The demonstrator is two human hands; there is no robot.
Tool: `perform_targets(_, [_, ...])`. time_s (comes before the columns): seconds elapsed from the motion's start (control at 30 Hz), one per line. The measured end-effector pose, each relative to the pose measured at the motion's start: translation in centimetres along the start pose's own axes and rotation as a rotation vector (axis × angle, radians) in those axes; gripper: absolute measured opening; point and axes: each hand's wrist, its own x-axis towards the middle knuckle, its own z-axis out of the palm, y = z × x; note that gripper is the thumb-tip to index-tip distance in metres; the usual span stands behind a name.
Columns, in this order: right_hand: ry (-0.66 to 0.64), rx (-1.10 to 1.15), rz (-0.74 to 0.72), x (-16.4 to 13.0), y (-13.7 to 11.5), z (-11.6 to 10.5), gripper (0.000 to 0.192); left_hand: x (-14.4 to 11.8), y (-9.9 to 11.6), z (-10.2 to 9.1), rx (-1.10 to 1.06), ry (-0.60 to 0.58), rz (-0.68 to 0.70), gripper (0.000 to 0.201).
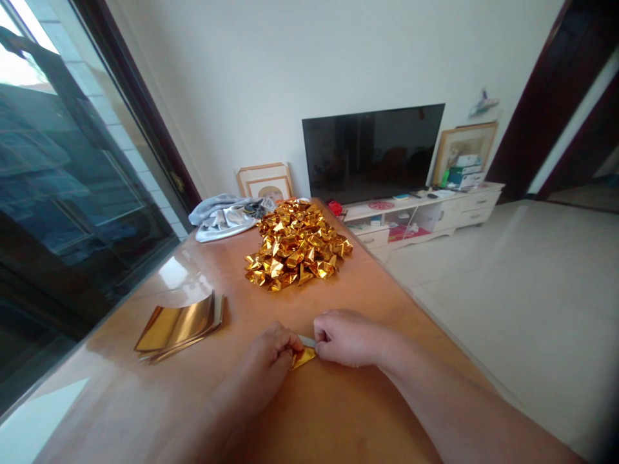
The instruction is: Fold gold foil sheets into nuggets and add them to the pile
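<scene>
My left hand (271,361) and my right hand (345,336) meet over the wooden table (362,412) and together pinch a small folded piece of gold foil paper (304,354), its silver back showing at the top. Beyond the hands lies a big heap of folded gold foil pieces (296,243). A stack of flat gold foil sheets (181,325) rests to the left of my left hand, its near edge curling up.
A grey cloth (225,216) lies at the table's far left end. A glass door (62,193) runs along the left side. Past the table stand a television (372,151) on a white low cabinet (435,209), and framed pictures (265,180).
</scene>
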Motion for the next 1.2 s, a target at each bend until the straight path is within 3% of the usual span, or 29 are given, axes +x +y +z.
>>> perform_targets(0.2, [0.050, 0.067, -0.021, -0.2, 0.5, 0.5, 0.012, -0.1, 0.1, -0.3, -0.017, -0.005, -0.007, 0.024])
perform_targets(0.7, [0.007, 0.122, -0.026, -0.2, 1.1, 0.7, 0.016, 0.2, -0.3, 0.0, -0.005, -0.045, -0.013, 0.022])
perform_targets(0.83, [0.075, 0.130, -0.046, -0.9, -0.2, -0.2, 0.013, 0.1, -0.6, 0.1, -0.017, -0.028, -0.009, 0.024])
perform_targets(0.93, [0.142, 0.111, -0.160, -1.8, -1.9, -0.8, 0.019, 0.0, -0.8, 0.1, -0.008, -0.026, 0.040, 0.025])
perform_targets(1.03, [0.088, 0.002, -0.230, -2.9, -3.1, -0.7, 0.022, 0.0, -1.1, 0.1, -0.008, -0.017, 0.114, 0.029])
perform_targets(1.2, [0.064, -0.138, -0.209, -3.8, -3.8, 0.4, 0.030, 0.0, -1.3, 0.0, -0.034, -0.022, 0.123, 0.035])
